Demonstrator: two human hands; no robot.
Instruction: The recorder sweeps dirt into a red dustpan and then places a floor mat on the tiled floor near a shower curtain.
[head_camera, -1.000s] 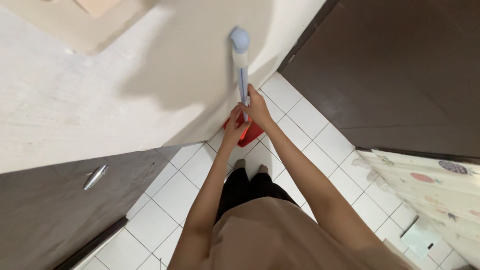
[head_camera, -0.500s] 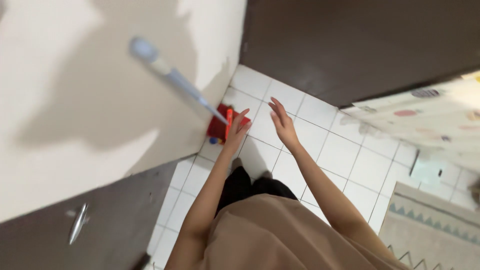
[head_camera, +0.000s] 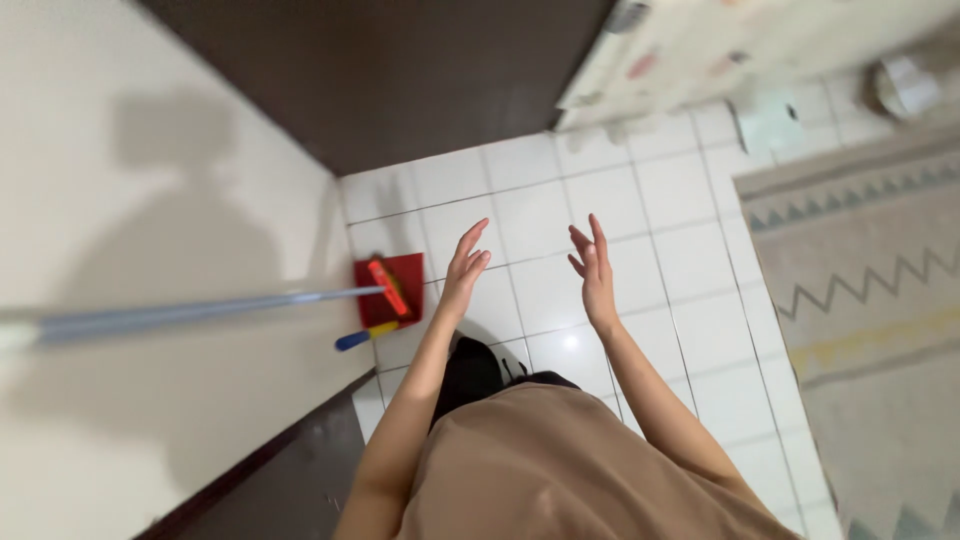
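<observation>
the left hand (head_camera: 464, 266) and the right hand (head_camera: 594, 268) were raised side by side over the white tiled floor (head_camera: 650, 200), palms turned toward each other, fingers spread and loose; neither held nor touched anything. nearest the left hand, just beside it, stood a red dustpan (head_camera: 388, 290) in the corner where the pale wall (head_camera: 150, 150) met the dark door (head_camera: 400, 70). a long bluish broom handle (head_camera: 190, 312) ran from the dustpan across the wall, apparently leaning there, and a short blue-and-yellow grip (head_camera: 358, 336) projected below the pan; whether it belonged to a brush could not be told. a patterned rug (head_camera: 860, 260) lay well apart on the person's right. judged from the empty hands, the cleaning tools appeared parked and let go; any further handling would call for a fresh grasp on the leaning handle, which could slide along the wall.
</observation>
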